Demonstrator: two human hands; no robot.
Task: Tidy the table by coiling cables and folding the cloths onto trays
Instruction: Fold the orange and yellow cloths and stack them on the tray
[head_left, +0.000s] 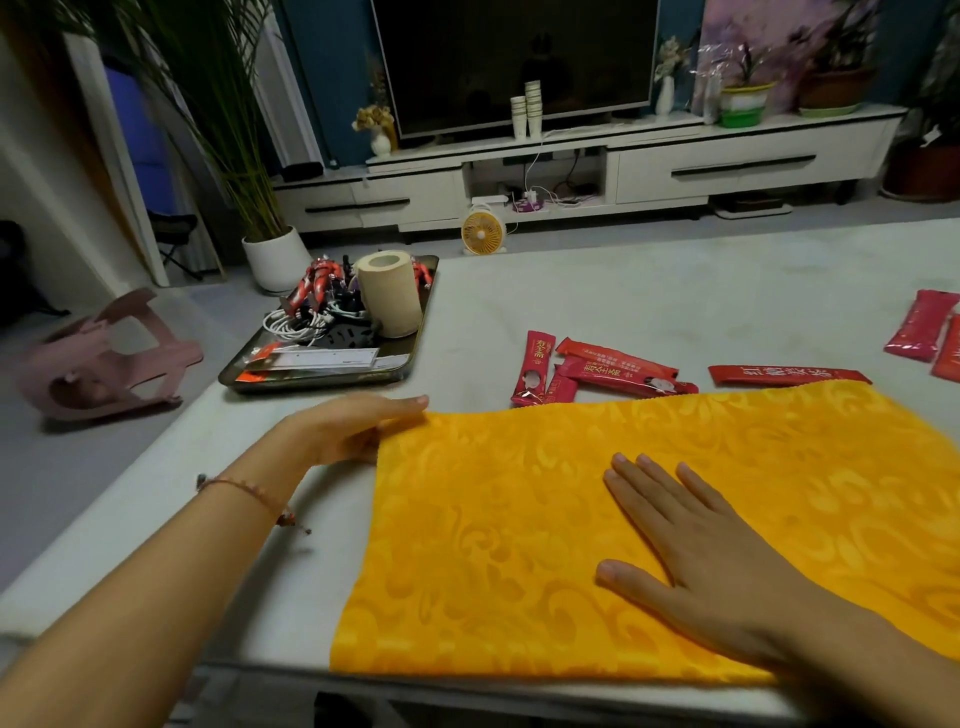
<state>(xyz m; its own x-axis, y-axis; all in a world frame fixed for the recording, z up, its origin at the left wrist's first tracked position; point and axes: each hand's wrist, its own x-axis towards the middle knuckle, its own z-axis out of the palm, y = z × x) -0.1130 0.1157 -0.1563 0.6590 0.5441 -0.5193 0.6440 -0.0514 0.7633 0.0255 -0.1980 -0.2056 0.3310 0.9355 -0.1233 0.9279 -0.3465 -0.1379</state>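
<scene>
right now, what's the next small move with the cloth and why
Probably pinch the far left corner of the cloth with the left hand and fold it over to the right. The cloth lies flat and unfolded, the right hand presses flat on its middle to pin it, and the left hand rests at that corner. It is not yet on the tray.

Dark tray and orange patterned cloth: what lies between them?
Head view: the left hand, resting at the far-left corner of the orange patterned cloth, and bare white tabletop up to the dark tray.
</scene>
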